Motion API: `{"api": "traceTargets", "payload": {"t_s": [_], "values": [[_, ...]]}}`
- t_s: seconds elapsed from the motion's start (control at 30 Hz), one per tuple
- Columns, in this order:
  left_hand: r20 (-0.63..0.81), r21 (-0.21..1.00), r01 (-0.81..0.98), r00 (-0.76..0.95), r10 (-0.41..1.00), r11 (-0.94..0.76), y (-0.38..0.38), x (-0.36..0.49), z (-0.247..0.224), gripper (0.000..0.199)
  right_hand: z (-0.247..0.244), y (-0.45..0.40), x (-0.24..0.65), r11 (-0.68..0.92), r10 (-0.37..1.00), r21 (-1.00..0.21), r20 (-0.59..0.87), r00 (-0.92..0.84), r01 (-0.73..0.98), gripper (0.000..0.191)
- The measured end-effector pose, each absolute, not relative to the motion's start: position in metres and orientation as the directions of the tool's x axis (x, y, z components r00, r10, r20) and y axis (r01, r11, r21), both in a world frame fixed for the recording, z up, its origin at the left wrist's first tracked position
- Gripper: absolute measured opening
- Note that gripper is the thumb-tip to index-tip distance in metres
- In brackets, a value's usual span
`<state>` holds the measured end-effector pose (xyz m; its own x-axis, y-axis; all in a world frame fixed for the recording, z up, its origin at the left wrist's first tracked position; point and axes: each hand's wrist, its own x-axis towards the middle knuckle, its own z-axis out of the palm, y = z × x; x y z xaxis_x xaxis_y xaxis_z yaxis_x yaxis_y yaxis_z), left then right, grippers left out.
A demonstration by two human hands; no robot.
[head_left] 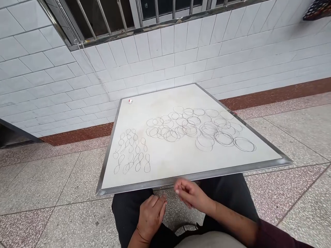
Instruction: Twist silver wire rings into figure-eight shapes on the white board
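Observation:
My left hand (152, 214) is over my lap, just below the table's front edge, with its fingers curled together. Close by on the right, my right hand (193, 195) is raised at the edge with its fingers bent in and slightly blurred. Whether either hand pinches a thin strand cannot be made out. On the white tabletop (170, 162) several thin dark rings (215, 138), wire or cord, overlap in a loose spread from the middle to the right. Several smaller figure-eight loops (147, 162) of similar thin material lie in rough rows at the left.
A small red-and-white object (130, 101) sits at the table's far left corner. Metal trim (165, 181) runs along the table edge. Behind stands a white tiled wall (144, 74) with a barred window (155, 13). My legs (227, 193) are partly under the table.

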<state>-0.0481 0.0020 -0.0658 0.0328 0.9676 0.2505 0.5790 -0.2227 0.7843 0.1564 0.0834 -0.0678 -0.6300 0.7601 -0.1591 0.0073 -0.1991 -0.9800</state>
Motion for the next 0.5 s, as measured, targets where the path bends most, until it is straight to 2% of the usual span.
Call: {"api": "traceTargets", "payload": {"t_s": [0.1, 0.27, 0.5], "values": [[0.217, 0.760, 0.621, 0.034, 0.976, -0.191, -0.007, -0.052, -0.079, 0.021, -0.086, 0.062, 0.183, -0.108, 0.703, -0.983, -0.181, -0.688, 0.149, 0.029], [0.271, 0.657, 0.727, 0.016, 0.962, -0.197, -0.008, -0.071, -0.091, 0.024, -0.094, 0.067, 0.206, 0.001, 0.778, -0.974, -0.143, -0.611, 0.228, 0.020], [0.448, 0.367, 0.853, 0.189, 0.874, -0.372, -0.010, -0.114, -0.116, 0.030, -0.059, 0.096, 0.249, 0.201, 0.796, -0.923, -0.041, -0.604, 0.327, 0.018]]}}
